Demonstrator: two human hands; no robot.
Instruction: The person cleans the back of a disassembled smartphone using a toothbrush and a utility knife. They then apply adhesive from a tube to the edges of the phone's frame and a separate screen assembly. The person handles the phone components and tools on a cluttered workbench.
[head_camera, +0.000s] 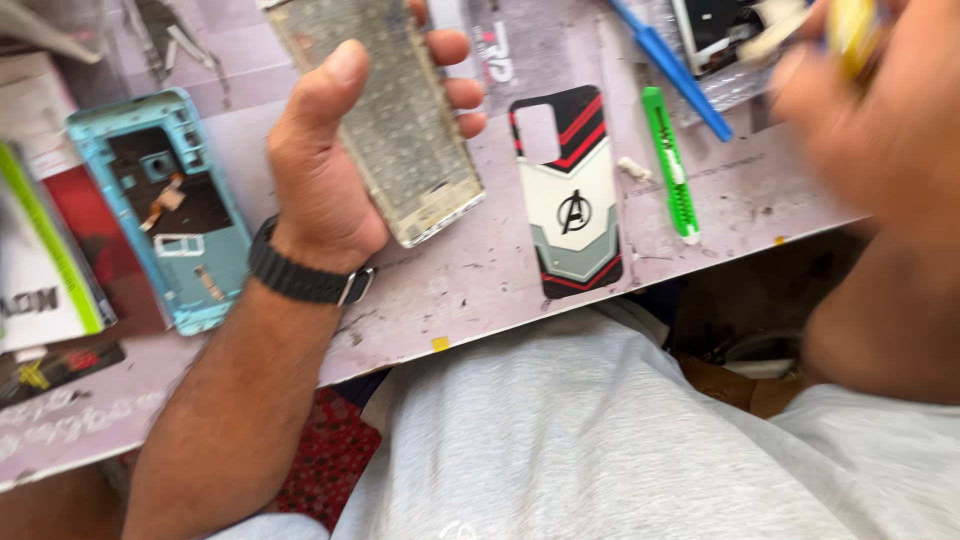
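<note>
Gripping a clear phone panel (400, 120) in my left hand (330, 160), I had my thumb laid along its near edge and my fingers wrapped round the far edge, so it stood tilted just above the worn pinkish work mat (470, 270). A black watch strap (300, 275) sat on that wrist. My right hand (860, 110), up at two o'clock, was blurred; it seemed closed on something yellow (850, 25), though I could not tell how. At nine o'clock from the panel lay an opened light-blue phone body (165, 200), its insides showing. At three o'clock lay a black, white and red phone cover (570, 190), then a green utility knife (668, 160) beside it, and a blue tool (670, 65) beyond.
</note>
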